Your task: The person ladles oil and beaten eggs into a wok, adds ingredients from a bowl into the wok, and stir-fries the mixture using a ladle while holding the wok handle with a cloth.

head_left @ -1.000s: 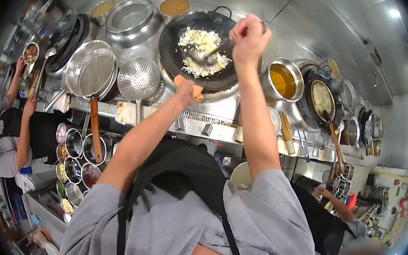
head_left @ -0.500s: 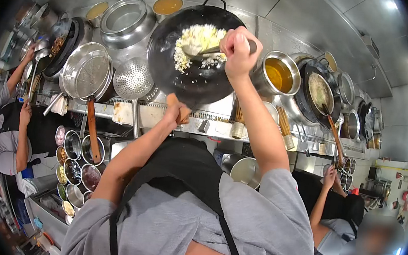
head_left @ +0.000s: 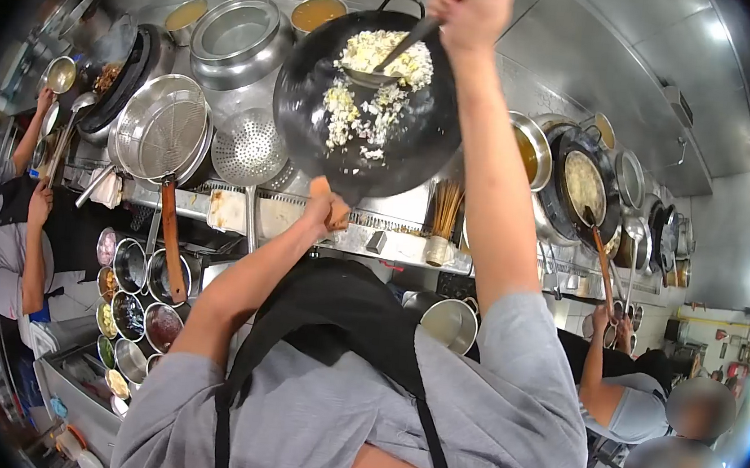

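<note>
Busy steel kitchen, shiny wall behind a long metal surface (head_left: 257,98), one co-worker (head_left: 6,266) off to the left and another (head_left: 634,408) to the right. Only got the head view, so going off that. The big black wok (head_left: 306,110) sits out front, with the white-and-yellow chopped food (head_left: 400,51) inside it. Left hand (head_left: 318,211) is wrapped round an orange-brown cloth (head_left: 338,214) at the near rim. Right hand (head_left: 471,13) is up high, fingers closed on the handle of a ladle (head_left: 409,44), whose bowl is down in the food. Progress-wise I'd call it midway: white and yellow bits are already mixed, but it's uneven, a big heap at the far side and looser patches nearer. All the food I can make out there is in the wok, so dishing up looks not yet done.
</note>
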`<state>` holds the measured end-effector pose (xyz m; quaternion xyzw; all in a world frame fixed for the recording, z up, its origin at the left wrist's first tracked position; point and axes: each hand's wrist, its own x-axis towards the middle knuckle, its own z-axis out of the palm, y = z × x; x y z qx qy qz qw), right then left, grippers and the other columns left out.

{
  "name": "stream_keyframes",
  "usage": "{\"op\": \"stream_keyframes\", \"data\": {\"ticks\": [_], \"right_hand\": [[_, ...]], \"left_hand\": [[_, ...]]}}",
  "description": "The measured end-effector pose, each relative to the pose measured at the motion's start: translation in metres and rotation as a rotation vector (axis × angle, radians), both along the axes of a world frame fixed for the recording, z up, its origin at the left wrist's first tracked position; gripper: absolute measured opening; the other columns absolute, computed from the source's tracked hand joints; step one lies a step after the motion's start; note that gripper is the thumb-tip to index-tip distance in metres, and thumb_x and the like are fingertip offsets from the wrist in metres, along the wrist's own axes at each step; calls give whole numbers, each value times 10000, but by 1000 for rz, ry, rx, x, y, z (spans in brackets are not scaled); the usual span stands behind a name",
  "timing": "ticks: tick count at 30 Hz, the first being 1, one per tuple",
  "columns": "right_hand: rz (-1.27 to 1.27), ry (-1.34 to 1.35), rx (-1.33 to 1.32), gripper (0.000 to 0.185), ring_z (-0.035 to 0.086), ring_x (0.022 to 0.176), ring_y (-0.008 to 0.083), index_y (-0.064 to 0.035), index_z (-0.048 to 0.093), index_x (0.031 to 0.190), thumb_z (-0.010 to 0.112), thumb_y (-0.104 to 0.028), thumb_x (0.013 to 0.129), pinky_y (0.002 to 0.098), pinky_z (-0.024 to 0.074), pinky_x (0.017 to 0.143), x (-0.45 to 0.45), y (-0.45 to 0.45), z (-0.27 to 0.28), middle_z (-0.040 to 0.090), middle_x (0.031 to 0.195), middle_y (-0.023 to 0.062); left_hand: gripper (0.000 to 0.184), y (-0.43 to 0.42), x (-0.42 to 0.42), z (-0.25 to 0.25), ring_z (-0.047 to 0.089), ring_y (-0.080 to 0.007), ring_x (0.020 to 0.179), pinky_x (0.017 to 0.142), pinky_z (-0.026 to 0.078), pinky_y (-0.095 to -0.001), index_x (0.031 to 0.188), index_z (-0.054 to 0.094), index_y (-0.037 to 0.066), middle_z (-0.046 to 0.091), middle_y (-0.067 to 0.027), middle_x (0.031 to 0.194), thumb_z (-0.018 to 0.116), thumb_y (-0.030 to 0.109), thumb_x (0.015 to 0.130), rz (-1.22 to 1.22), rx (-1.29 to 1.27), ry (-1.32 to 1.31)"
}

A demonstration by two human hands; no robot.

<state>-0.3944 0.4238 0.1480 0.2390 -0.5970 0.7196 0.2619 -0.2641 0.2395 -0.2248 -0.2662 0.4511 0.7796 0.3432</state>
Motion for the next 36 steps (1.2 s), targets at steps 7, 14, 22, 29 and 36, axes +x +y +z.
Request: {"op": "stream_keyframes", "data": {"ticks": [7, 14, 22, 29, 36], "right_hand": [[56, -167, -233, 468, 261, 357, 100, -81, 399, 583, 407, -382, 940, 281, 210, 329, 82, 11, 4, 284, 414, 22], [87, 273, -37, 599, 274, 359, 121, -56, 479, 627, 302, -537, 937, 298, 250, 362, 143, 15, 59, 327, 431, 23], [-123, 78, -234, 277, 348, 403, 137, -10, 416, 575, 468, -173, 793, 277, 305, 409, 80, -8, -85, 415, 496, 67], [-63, 96, 3, 259, 375, 436, 117, -28, 447, 590, 502, -181, 792, 261, 297, 414, 53, -24, -128, 413, 508, 40], [-203, 272, -255, 224, 349, 434, 115, -11, 424, 620, 475, -93, 822, 253, 274, 404, 52, -12, -113, 386, 512, 32]], "left_hand": [[68, 12, -2, 22, 589, -197, 663, 557, 519, -376, 852, 499, 59, 558, -66, 784, 447, 98, 870, 179, 234, -7], [177, 41, -61, 31, 621, -254, 701, 631, 548, -401, 916, 525, 44, 602, -115, 850, 527, 220, 898, 73, 107, 34], [375, -49, 7, 130, 616, -208, 699, 607, 555, -333, 1160, 507, 34, 630, -153, 930, 518, 341, 945, -105, 467, -122], [430, -93, 32, 96, 597, -206, 671, 604, 528, -294, 1225, 455, 0, 627, -152, 963, 558, 273, 908, -213, 360, 58], [419, -102, 36, 117, 586, -198, 642, 572, 510, -281, 1201, 473, -3, 628, -123, 882, 574, 227, 865, -190, 300, 60]]}}
